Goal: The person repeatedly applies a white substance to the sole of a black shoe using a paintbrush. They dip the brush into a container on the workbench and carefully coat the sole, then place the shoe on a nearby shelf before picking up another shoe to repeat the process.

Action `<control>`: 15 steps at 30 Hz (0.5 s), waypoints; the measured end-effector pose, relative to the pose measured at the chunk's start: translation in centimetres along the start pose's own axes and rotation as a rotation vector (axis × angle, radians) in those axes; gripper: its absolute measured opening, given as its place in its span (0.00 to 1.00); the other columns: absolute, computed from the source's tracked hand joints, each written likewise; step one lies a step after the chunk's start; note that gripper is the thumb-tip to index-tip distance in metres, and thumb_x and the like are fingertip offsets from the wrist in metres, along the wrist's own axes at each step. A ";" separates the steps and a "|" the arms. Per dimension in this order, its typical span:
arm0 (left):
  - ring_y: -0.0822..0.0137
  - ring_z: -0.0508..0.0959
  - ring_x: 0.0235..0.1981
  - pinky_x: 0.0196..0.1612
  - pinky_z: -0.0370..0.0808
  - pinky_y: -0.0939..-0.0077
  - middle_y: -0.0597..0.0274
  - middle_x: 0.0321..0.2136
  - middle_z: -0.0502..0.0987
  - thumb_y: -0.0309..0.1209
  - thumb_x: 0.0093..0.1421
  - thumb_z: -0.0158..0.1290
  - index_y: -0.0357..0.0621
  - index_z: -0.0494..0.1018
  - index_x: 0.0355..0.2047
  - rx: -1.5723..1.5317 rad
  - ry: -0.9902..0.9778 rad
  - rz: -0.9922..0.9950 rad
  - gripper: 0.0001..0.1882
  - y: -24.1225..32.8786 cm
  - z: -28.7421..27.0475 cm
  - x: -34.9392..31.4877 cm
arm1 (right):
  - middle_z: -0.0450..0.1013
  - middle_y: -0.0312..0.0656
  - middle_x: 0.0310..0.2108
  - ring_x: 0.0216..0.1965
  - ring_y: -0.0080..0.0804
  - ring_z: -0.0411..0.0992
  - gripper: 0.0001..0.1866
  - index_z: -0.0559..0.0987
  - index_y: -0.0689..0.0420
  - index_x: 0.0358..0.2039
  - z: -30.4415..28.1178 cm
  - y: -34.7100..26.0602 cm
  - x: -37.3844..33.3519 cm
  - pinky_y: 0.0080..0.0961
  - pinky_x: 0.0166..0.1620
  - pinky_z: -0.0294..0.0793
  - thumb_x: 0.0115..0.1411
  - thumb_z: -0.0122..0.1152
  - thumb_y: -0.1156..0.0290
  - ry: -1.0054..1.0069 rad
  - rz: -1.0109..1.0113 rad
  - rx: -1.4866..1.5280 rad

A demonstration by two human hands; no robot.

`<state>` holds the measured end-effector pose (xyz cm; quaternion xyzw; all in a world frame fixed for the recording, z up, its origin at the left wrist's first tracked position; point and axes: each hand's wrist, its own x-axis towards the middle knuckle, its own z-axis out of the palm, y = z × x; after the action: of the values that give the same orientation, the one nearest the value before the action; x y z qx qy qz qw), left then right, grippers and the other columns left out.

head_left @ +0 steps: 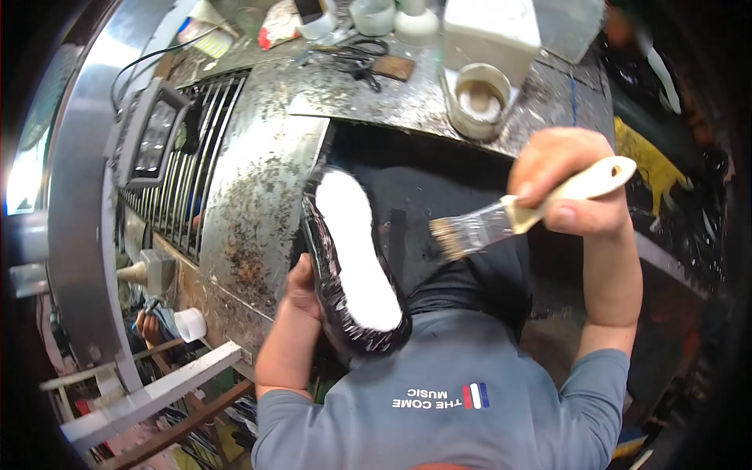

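My left hand is wrapped round the side of a black shoe upper, held bottom up in front of my chest. Its shiny edge is folded inward around a smooth white bottom, which faces the camera. Part of the left fingers is hidden behind the shoe. In my right hand is a flat paintbrush, gripped by its pale handle. The brush's tan bristles point left toward the shoe, apart from it, above my dark-clad lap.
A stained metal workbench runs along the left and far side. On it stand a cloudy cup, a white container and scissors. At left are a metal grille and a lamp. Another person's hand shows at lower left.
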<state>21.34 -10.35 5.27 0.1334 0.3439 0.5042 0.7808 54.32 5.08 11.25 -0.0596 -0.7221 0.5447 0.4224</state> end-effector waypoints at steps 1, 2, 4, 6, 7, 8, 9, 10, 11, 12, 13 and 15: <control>0.56 0.82 0.48 0.51 0.81 0.61 0.48 0.51 0.79 0.51 0.50 0.72 0.34 0.63 0.65 0.153 0.043 0.052 0.51 2.2 -3.3 -0.9 | 0.82 0.50 0.33 0.33 0.37 0.80 0.16 0.86 0.65 0.36 -0.7 0.0 -0.6 0.29 0.38 0.78 0.52 0.72 0.66 0.011 0.047 0.049; 0.56 0.82 0.49 0.54 0.80 0.59 0.47 0.51 0.80 0.45 0.48 0.74 0.33 0.66 0.63 0.255 0.077 0.046 0.49 4.8 -3.7 -1.1 | 0.82 0.50 0.33 0.33 0.37 0.80 0.16 0.86 0.65 0.35 -1.0 0.1 -1.4 0.29 0.38 0.78 0.51 0.72 0.65 0.030 0.077 0.050; 0.58 0.82 0.49 0.57 0.78 0.59 0.49 0.49 0.81 0.39 0.46 0.76 0.31 0.68 0.61 0.492 0.174 0.036 0.46 10.1 -3.7 -1.3 | 0.81 0.51 0.32 0.31 0.36 0.79 0.17 0.86 0.65 0.34 -1.3 0.2 -2.7 0.28 0.37 0.78 0.50 0.72 0.64 0.090 0.138 0.064; 0.61 0.82 0.47 0.57 0.77 0.63 0.51 0.48 0.81 0.37 0.46 0.76 0.30 0.68 0.61 0.791 0.327 0.041 0.45 15.0 -5.0 -1.1 | 0.80 0.50 0.30 0.29 0.33 0.78 0.17 0.85 0.64 0.33 -1.4 0.4 -3.7 0.25 0.34 0.77 0.51 0.73 0.62 0.143 0.188 0.067; 0.62 0.82 0.47 0.57 0.76 0.66 0.52 0.48 0.81 0.37 0.45 0.76 0.30 0.68 0.61 0.955 0.427 0.045 0.46 17.5 -5.9 -1.0 | 0.80 0.50 0.30 0.28 0.32 0.78 0.17 0.85 0.63 0.33 -1.6 0.7 -4.1 0.24 0.33 0.77 0.52 0.73 0.61 0.165 0.203 0.059; 0.62 0.82 0.46 0.57 0.75 0.67 0.53 0.47 0.81 0.38 0.45 0.76 0.30 0.68 0.61 1.104 0.515 0.054 0.46 20.0 -7.2 -0.5 | 0.80 0.48 0.29 0.27 0.30 0.77 0.16 0.84 0.62 0.32 -1.8 0.9 -4.4 0.24 0.32 0.75 0.53 0.73 0.61 0.179 0.197 0.022; 0.62 0.82 0.45 0.57 0.74 0.68 0.54 0.46 0.82 0.38 0.44 0.76 0.29 0.68 0.61 1.254 0.610 0.056 0.47 22.4 -8.4 -0.3 | 0.79 0.47 0.28 0.25 0.29 0.76 0.16 0.84 0.61 0.32 -1.8 1.0 -4.7 0.23 0.30 0.73 0.54 0.73 0.59 0.220 0.209 0.006; 0.61 0.81 0.47 0.58 0.74 0.67 0.53 0.47 0.81 0.38 0.43 0.77 0.30 0.69 0.61 1.296 0.689 0.082 0.48 24.3 -9.3 0.2 | 0.79 0.47 0.27 0.25 0.29 0.75 0.17 0.84 0.60 0.32 -1.8 1.2 -5.1 0.23 0.29 0.73 0.54 0.73 0.58 0.248 0.216 -0.003; 0.60 0.80 0.48 0.59 0.73 0.65 0.53 0.48 0.80 0.38 0.42 0.78 0.31 0.69 0.62 1.339 0.756 0.112 0.49 26.5 -10.6 1.0 | 0.79 0.47 0.27 0.24 0.28 0.75 0.17 0.83 0.60 0.32 -1.8 1.2 -5.6 0.22 0.29 0.72 0.55 0.73 0.57 0.282 0.223 -0.023; 0.62 0.81 0.47 0.58 0.74 0.66 0.54 0.47 0.81 0.38 0.45 0.76 0.31 0.68 0.62 1.433 0.780 0.234 0.47 30.9 -16.8 0.1 | 0.79 0.46 0.27 0.24 0.28 0.75 0.18 0.83 0.59 0.31 -1.9 1.5 -5.6 0.22 0.28 0.71 0.55 0.74 0.55 0.283 0.236 0.001; 0.60 0.81 0.48 0.58 0.74 0.65 0.53 0.47 0.81 0.39 0.45 0.75 0.32 0.69 0.62 1.518 0.864 0.260 0.46 33.5 -19.4 1.3 | 0.78 0.46 0.27 0.24 0.28 0.75 0.18 0.83 0.59 0.31 -1.7 1.7 -5.9 0.22 0.28 0.71 0.55 0.74 0.56 0.318 0.257 0.016; 0.58 0.80 0.49 0.58 0.74 0.64 0.52 0.48 0.81 0.42 0.46 0.74 0.33 0.69 0.62 1.689 1.018 0.284 0.46 36.8 -23.2 3.1 | 0.78 0.46 0.26 0.24 0.28 0.75 0.18 0.83 0.59 0.31 -1.2 1.8 -6.3 0.22 0.28 0.70 0.55 0.73 0.56 0.388 0.278 0.034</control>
<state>-19.06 5.87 7.52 0.4530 0.8646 0.1802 0.1217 58.47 3.23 6.36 -0.2549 -0.6030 0.5880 0.4751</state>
